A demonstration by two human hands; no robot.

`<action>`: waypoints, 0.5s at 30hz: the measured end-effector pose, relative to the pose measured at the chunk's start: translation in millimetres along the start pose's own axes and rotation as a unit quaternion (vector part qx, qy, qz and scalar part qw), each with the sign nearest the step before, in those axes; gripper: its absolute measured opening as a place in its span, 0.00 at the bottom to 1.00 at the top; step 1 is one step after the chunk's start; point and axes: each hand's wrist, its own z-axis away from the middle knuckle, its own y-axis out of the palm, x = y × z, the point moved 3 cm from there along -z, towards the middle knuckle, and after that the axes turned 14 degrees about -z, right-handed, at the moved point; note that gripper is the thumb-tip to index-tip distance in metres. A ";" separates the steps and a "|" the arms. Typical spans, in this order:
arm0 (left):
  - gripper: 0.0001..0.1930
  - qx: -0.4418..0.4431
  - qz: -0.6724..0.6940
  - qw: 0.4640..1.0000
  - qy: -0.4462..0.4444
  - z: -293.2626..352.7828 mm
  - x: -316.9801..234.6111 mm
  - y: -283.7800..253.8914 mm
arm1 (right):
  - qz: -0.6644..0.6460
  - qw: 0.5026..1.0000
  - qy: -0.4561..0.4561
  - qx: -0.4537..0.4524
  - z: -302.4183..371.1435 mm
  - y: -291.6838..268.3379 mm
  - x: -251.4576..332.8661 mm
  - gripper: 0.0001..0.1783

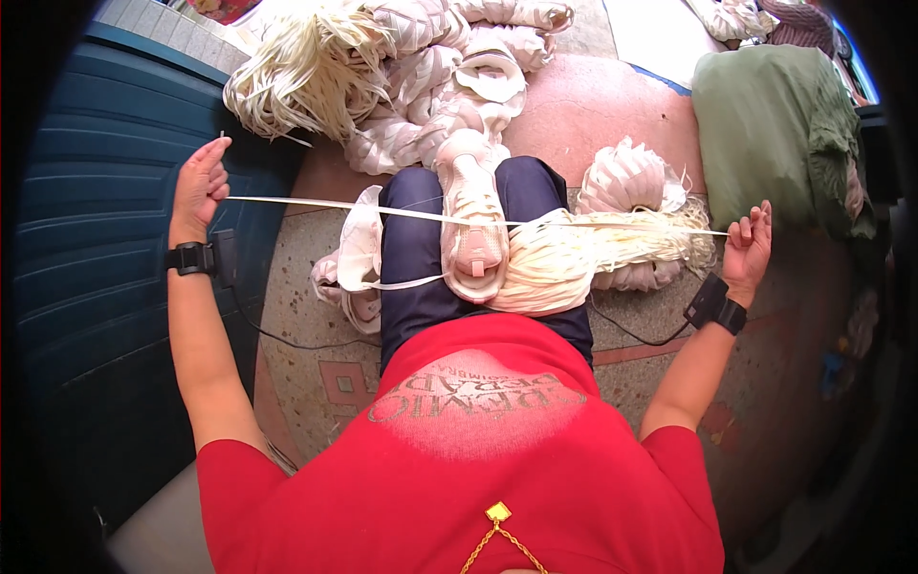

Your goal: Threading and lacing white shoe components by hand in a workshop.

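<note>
A long flat cream shoelace [325, 203] is stretched taut from side to side across the shoe on my lap. My left hand [201, 187], raised at the far left, is closed on one end of it. At the right, my right hand [749, 247] pinches the other end. The pale pink shoe [475, 253] lies along my thighs, toe toward me. Whether the lace runs through its eyelets or only over it, I cannot tell. A thick bundle of loose cream shoelaces [547, 268] rests over my right thigh, beside the shoe.
Beyond my knees lies a heap of pale shoes [421, 86], with a big hank of cream laces [306, 77] on its left. More pale shoes [359, 244] sit beside my left leg. A blue panelled door [115, 210] stands left, a green sack [765, 134] at right.
</note>
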 end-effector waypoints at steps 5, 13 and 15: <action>0.10 -0.063 -0.064 0.995 0.039 -2.5 -2.7 -8.4 | 0.040 0.999 -0.015 0.015 -5.3 6.6 9.3 0.13; 0.10 0.015 -0.203 0.976 0.077 12.3 15.1 65.9 | 0.366 0.912 0.149 0.109 28.1 65.2 -76.2 0.14; 0.10 0.131 -0.183 0.970 0.089 27.2 37.4 114.7 | 0.374 0.864 0.250 0.227 59.1 72.1 -127.7 0.10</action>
